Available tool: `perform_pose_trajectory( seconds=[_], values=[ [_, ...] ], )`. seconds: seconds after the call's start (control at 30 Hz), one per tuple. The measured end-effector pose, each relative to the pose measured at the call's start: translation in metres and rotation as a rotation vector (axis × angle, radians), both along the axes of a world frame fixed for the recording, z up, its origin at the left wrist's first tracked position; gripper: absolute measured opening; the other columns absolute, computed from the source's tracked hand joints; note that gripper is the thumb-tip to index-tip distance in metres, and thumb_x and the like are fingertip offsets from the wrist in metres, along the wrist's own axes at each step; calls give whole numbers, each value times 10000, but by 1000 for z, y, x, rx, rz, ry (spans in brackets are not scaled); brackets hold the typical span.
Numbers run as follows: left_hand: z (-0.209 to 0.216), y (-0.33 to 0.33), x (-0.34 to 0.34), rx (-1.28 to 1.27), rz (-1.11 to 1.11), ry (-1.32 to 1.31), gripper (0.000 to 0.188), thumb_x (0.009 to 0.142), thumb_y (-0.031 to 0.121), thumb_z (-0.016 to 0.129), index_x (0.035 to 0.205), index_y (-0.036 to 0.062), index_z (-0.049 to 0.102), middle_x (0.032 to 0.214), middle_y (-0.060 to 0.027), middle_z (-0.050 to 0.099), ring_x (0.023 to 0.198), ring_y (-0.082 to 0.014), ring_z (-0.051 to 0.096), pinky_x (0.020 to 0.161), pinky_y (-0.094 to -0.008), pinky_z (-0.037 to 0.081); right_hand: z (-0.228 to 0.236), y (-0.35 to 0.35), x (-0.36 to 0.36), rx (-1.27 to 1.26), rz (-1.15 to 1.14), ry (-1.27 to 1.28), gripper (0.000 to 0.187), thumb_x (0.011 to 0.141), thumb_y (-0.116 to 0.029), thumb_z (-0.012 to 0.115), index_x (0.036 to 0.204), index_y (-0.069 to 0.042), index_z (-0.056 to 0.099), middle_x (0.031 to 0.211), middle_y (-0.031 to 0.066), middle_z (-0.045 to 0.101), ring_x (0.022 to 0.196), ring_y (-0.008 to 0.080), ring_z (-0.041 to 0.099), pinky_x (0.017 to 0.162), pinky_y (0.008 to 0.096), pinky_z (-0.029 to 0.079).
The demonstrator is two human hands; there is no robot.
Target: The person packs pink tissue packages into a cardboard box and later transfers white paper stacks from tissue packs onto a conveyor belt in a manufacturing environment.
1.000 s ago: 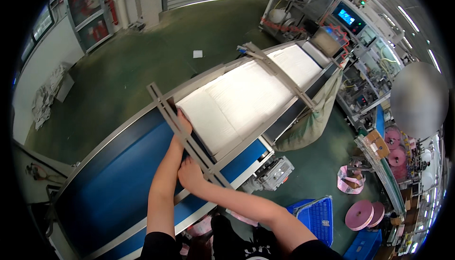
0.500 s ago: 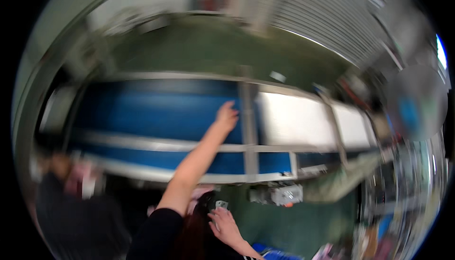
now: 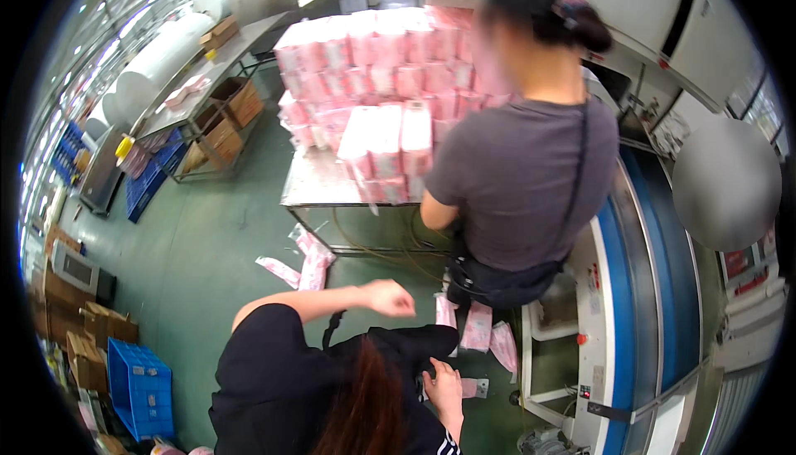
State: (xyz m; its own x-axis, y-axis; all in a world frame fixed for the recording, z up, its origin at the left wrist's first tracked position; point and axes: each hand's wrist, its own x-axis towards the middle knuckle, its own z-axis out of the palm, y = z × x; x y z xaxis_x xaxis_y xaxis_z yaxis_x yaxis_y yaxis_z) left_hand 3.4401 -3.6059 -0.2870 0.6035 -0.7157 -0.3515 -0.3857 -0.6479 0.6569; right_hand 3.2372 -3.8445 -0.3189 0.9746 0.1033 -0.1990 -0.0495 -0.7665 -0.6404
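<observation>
My left hand is stretched across in front of my chest, above the green floor. Its fingers are blurred, and whether they are curled or spread cannot be made out; nothing shows in it. Lower down, beside my body, my right hand is open with thumb and fingers apart and empty. Behind it a pink-and-white packet lies on the floor. More flat pink packets lie beyond, near a co-worker's feet. That co-worker, in a grey shirt, stands at a metal table stacked with pink packs.
A conveyor with blue belts runs along the right, with a red button on its side. Loose packets lie by the table's leg. At lower left stands a blue crate near cardboard boxes. A workbench stands farther back.
My view has swung from the blue conveyor to the stacked table and the co-worker. My left hand, earlier stretched over the belt, is now drawn in before my chest. My right hand stays low.
</observation>
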Motion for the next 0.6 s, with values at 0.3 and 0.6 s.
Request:
perform_pose_trajectory(
  seconds=[0.3, 0.6],
  values=[
    [-21, 172, 225, 172, 1164, -318, 677, 798, 547, 647, 1213, 33, 502, 1106, -130, 658, 996, -330, 644, 834, -453, 512, 17, 152, 77, -2, 141, 2, 378, 849, -207, 654, 1196, -63, 612, 1151, 159, 644, 1075, 339, 604, 980, 480, 433],
    [-32, 211, 254, -366, 761, -474, 313, 948, 282, 456, 930, 9, 609, 871, -230, 630, 819, -430, 613, 717, -514, 489, -39, 297, 264, 990, -418, 593, 502, 918, -394, 611, 1305, -80, 554, 1248, 114, 620, 1165, 278, 583, 1025, 461, 408]
  ],
)
